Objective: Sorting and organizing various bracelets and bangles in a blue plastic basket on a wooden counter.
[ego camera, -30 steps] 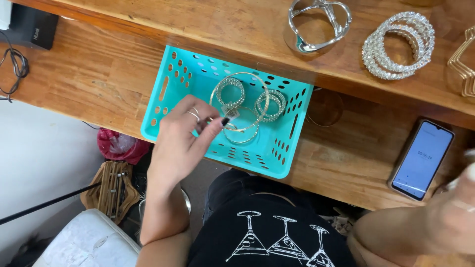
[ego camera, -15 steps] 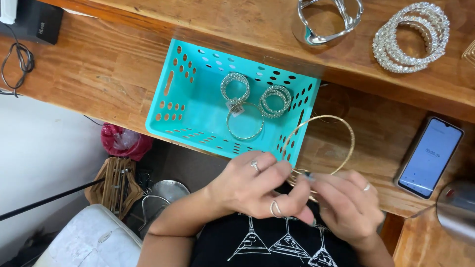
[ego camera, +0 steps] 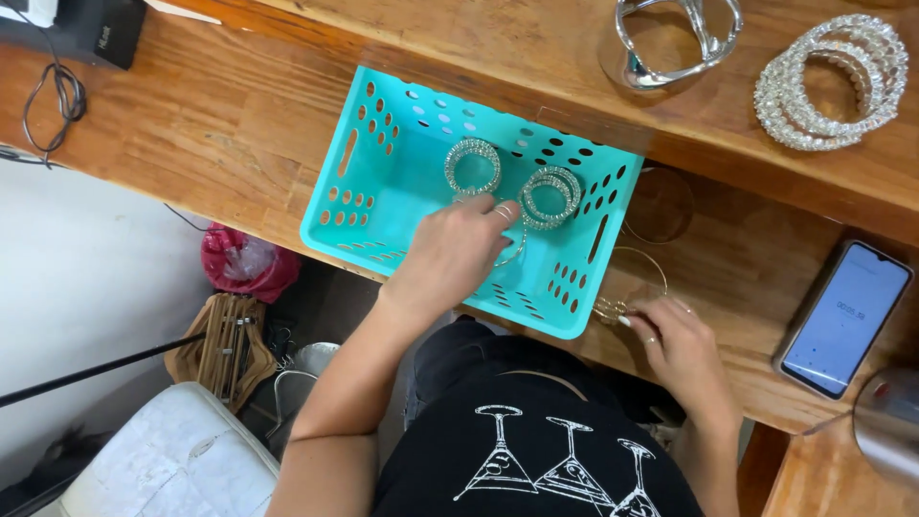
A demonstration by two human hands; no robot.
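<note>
A turquoise perforated basket [ego camera: 383,163] stands on the wooden desk [ego camera: 191,124]. Two sparkly coiled bracelets [ego camera: 450,168] [ego camera: 574,191] lie on its floor. My left hand [ego camera: 445,254] reaches into the basket just below them. Its curled fingers cover most of a thin bangle [ego camera: 518,251], so the grip is hidden. On the desk to the right of the basket, my right hand [ego camera: 675,345] pinches the clasp end of a thin gold hoop [ego camera: 661,273] that lies flat on the wood.
A second thin hoop [ego camera: 687,196] lies behind the gold one. On the raised shelf sit a silver cuff [ego camera: 670,72] and stacked sparkly bracelets [ego camera: 833,81]. A phone [ego camera: 842,316] lies at the right, and a black box [ego camera: 105,29] and cable [ego camera: 57,96] at the far left.
Both hands held the gold hoop together near my body. Now my left hand has gone back into the basket, and my right hand has carried the hoop right onto the desk.
</note>
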